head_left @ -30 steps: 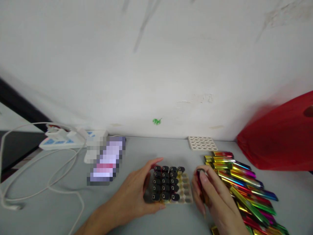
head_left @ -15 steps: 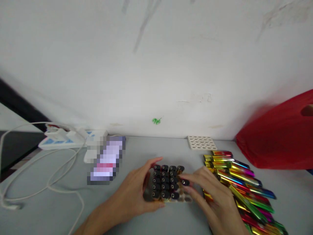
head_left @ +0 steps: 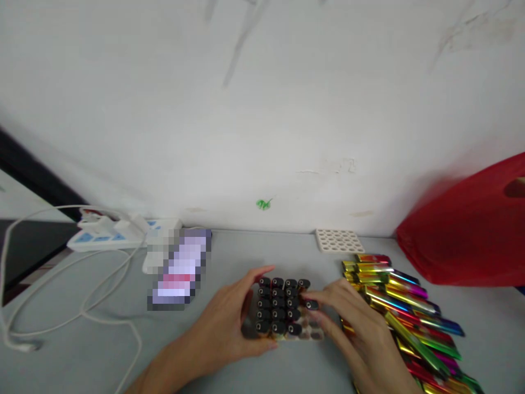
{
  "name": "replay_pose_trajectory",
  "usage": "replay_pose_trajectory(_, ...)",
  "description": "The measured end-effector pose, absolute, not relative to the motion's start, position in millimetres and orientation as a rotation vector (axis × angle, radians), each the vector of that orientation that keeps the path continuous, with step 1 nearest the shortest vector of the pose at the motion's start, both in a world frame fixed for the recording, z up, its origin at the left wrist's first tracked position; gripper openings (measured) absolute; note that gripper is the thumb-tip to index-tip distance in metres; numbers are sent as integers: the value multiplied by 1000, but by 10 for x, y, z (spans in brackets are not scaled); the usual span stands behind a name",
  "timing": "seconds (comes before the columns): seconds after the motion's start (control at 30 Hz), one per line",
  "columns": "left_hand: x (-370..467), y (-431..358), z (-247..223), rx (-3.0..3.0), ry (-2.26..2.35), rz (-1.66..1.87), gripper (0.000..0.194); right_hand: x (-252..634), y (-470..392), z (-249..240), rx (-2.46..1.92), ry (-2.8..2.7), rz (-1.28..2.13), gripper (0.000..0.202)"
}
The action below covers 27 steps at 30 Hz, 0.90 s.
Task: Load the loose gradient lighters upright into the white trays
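My left hand point(head_left: 223, 317) is wrapped round the left side of a pale holder point(head_left: 305, 335) with oval slots, its thumb along the near edge. Several lighters with black tops point(head_left: 278, 303) stand upright in rows there, filling the left and middle columns. Some slots at the near right hold nothing. Between the thumb and forefinger of my right hand point(head_left: 356, 328) is one more lighter point(head_left: 311, 305), its black top showing over the right column. Its lower part is hidden, so I cannot tell how deep it sits in a slot.
A heap of shiny coloured lighters point(head_left: 414, 312) lies right of my right hand. Behind it are a white perforated tray point(head_left: 339, 241) by the wall and a red bag point(head_left: 463, 230). At left are a blurred-out phone point(head_left: 182, 268), a power strip point(head_left: 106, 236) and a white cable point(head_left: 84, 312).
The lighter in my right hand has hardly moved and stays at the right column. Both hands keep their grips; the whole view has shifted very slightly.
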<state>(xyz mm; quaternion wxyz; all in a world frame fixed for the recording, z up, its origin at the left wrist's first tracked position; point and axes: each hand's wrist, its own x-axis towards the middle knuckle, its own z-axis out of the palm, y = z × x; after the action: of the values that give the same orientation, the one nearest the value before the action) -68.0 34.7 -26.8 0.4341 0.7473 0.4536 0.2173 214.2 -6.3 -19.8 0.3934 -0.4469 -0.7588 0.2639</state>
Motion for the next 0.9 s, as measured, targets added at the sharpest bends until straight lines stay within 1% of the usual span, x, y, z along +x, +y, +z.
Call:
replay_pose_trajectory(0.1, -672, 349, -243, 1863, 1124, 545, 109, 2128, -88, -160, -1209, -1910, 644, 33)
replay_pose_trajectory(0.2, -667, 348, -222, 1872, 1120, 534, 107, 2162, -82, -98, -1236, -1917, 482, 16)
replay_pose_trajectory(0.27, -668, 347, -220, 1870, 1118, 523, 108, 2242, -48, -65, -1281, -1969, 347, 12)
replay_pose_trajectory(0.3, -670, 347, -223, 1869, 1117, 522, 108, 2300, -26, -55, -1329, -2007, 289, 12)
replay_pose_trajectory(0.37, -674, 346, -232, 1866, 1116, 523, 109, 2437, 16, -45, -1429, -2116, 220, 20)
replay_pose_trajectory(0.43, -679, 346, -238, 1862, 1118, 525, 109, 2570, 44, -46, -1558, -2221, 242, 22)
replay_pose_trajectory(0.57, -681, 348, -230, 1850, 1128, 512, 108, 2711, 59, -63, -1686, -2352, 419, 11)
replay_pose_trajectory(0.67, -678, 350, -217, 1841, 1122, 493, 107, 2712, 82, -96, -1713, -2332, 428, 6)
replay_pose_trajectory(0.9, -676, 356, -218, 1842, 1125, 497, 107, 2623, 162, -201, -1698, -2270, 497, 11)
